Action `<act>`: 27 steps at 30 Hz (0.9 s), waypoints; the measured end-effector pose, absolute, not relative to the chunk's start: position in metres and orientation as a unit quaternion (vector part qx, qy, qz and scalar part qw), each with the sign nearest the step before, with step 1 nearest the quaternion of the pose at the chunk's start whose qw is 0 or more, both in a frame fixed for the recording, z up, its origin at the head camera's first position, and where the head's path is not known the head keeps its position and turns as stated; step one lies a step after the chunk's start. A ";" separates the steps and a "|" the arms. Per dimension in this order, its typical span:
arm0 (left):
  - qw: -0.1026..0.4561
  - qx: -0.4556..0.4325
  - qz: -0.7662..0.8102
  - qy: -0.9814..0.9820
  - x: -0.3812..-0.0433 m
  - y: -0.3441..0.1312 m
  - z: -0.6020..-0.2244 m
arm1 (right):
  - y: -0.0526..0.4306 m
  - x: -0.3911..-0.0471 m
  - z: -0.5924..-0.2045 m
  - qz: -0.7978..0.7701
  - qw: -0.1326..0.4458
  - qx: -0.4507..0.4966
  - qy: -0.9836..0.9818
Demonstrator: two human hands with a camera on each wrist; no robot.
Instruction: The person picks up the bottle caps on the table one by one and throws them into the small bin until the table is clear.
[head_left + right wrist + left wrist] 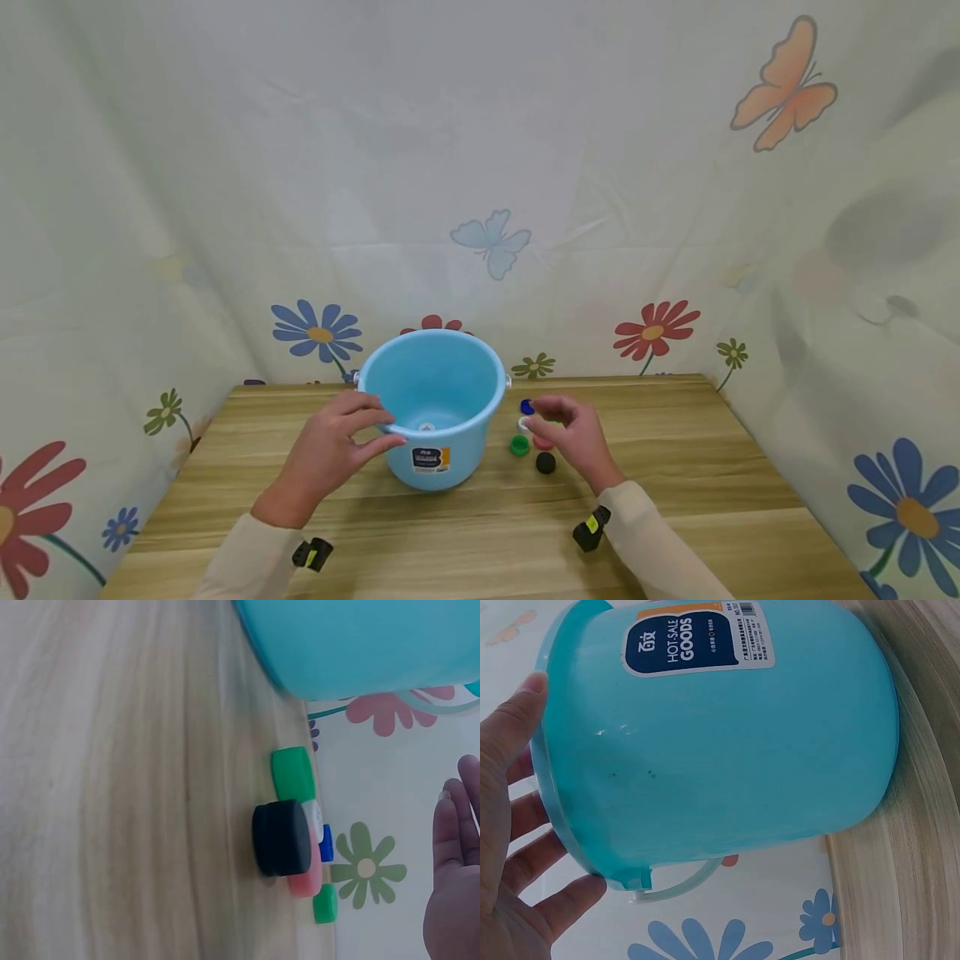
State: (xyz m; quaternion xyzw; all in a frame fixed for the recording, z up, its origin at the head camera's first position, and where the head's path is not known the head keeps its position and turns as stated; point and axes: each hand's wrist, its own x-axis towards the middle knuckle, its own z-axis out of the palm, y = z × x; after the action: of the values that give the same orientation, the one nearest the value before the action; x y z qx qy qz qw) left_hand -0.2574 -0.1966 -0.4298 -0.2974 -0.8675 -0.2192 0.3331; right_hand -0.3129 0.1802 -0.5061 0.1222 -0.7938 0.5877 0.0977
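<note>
The blue bucket (465,454) stands upright on the worktop (712,483), in front of the person and just left of a group of small caps. Its mouth faces up and its printed label (431,460) faces the person; this position presumably keeps the inside within reach of both hands. The group comprises a blue cap (527,407), a white cap (524,424), a green cap (519,446), a pink cap (543,442) and a black cap (545,462), set close together, probably so that one hand can reach all of them. The right wrist view shows a second green cap (325,903) behind the pink one.

The left hand (333,442) pinches the near left part of the bucket rim: the thumb lies outside, the fingers reach over to the inside. This grip likely steadies the bucket against sliding or tipping.

The right hand (573,425) is above the caps, with the thumb apart from the lightly bent fingers. No item is visible in it. Whether a fingertip touches a cap cannot be told, as the hand covers part of the group
</note>
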 end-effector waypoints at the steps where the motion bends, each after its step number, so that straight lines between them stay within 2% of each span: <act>1: 0.333 -0.298 -0.220 -0.867 -0.257 -0.197 -0.430 | 0.181 -0.313 -0.507 0.587 0.097 0.120 -0.795; 27: 0.335 -0.295 -0.214 -0.869 -0.257 -0.196 -0.428 | 0.196 -0.311 -0.528 0.577 0.032 0.075 -0.813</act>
State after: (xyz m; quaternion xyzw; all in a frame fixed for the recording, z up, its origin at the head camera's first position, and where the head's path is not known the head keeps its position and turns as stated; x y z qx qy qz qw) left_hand -0.2565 -0.1960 -0.4284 -0.2954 -0.8687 -0.2140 0.3350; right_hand -0.3110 0.1956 -0.5278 0.0747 -0.8125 0.5772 0.0322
